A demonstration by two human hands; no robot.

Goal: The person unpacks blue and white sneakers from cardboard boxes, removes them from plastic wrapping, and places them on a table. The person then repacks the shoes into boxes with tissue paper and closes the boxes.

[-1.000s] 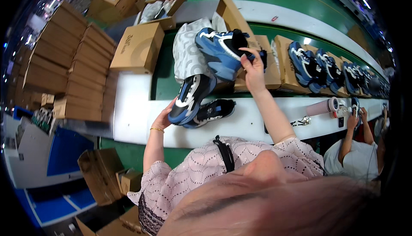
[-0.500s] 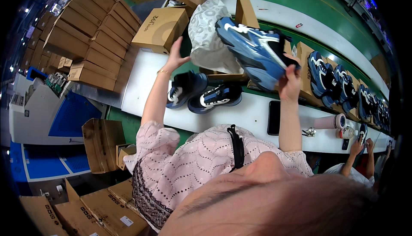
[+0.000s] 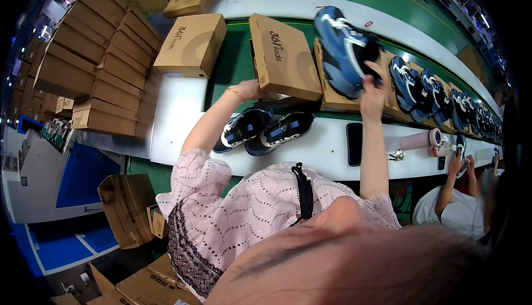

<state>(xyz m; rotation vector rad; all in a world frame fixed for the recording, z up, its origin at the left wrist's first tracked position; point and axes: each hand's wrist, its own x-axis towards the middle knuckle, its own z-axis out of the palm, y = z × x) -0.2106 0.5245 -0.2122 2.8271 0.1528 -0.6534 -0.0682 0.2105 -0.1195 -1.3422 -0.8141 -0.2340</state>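
Observation:
My right hand (image 3: 373, 90) is closed on the heel end of a blue, white and black sneaker (image 3: 339, 55), holding it up with its toe pointing away from me. Below the sneaker is a brown cardboard shoebox (image 3: 331, 101), partly covered by it. My left hand (image 3: 248, 89) grips the near left corner of another brown shoebox (image 3: 288, 55), whose lid is down; some of its fingers are hidden by the box. On the white table edge just nearer to me stand two matching sneakers, a left one (image 3: 244, 126) and a right one (image 3: 281, 134).
Another closed shoebox (image 3: 191, 44) stands at far left, beside tall stacked boxes (image 3: 105, 67). Sneakers on boxes (image 3: 407, 86) line the belt rightward. A phone (image 3: 354, 144), keys (image 3: 397, 155) and a pink tumbler (image 3: 418, 140) lie on the white table. Other people work at far left and right.
The patterned wrapping paper is out of sight and the box's lid is down. My left hand went from spread to gripping that box. The held sneaker moved right, over another box.

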